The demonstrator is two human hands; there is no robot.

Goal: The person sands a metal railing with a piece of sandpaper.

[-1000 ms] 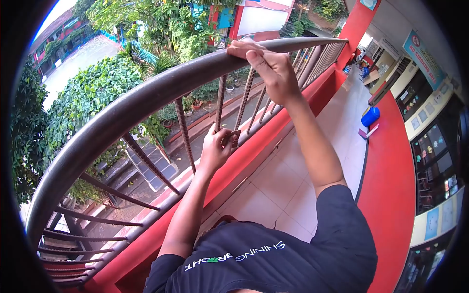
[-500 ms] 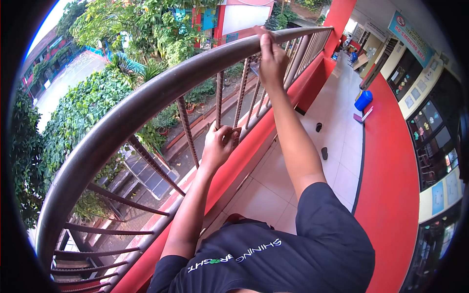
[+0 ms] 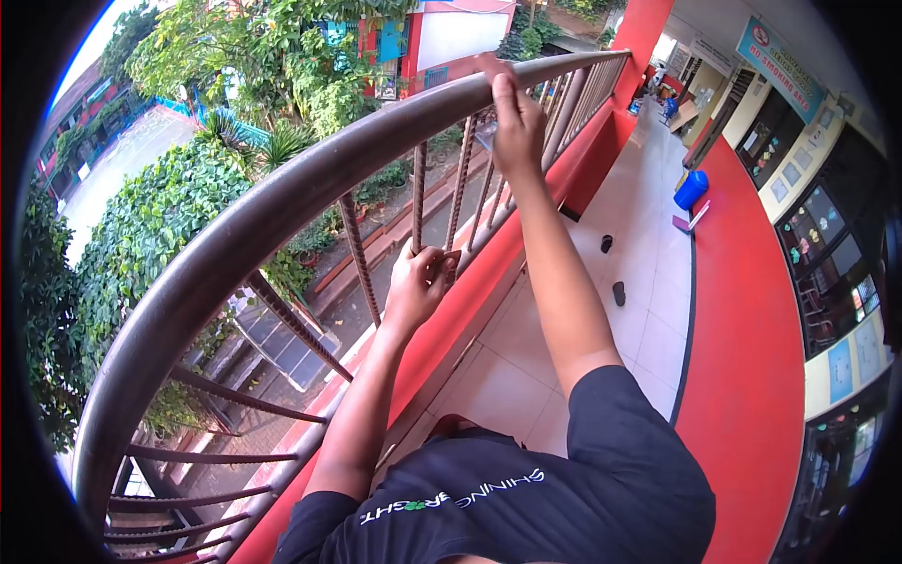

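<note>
Right hand (image 3: 518, 124) shifted farther along handrail (image 3: 272, 195); handrail above left hand (image 3: 418, 287).

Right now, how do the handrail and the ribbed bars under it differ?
The handrail is thick, while the ribbed bars are much thinner. The handrail looks smooth and slightly glossy; the ribbed bars have ridged surfaces. The handrail sweeps across the picture in one long curve, whereas the ribbed bars look short and nearly straight. Both look dark brownish and belong to the same railing.

Daylight bleaches the sky (image 3: 101, 39) while dark vignetting rings the view.
</note>
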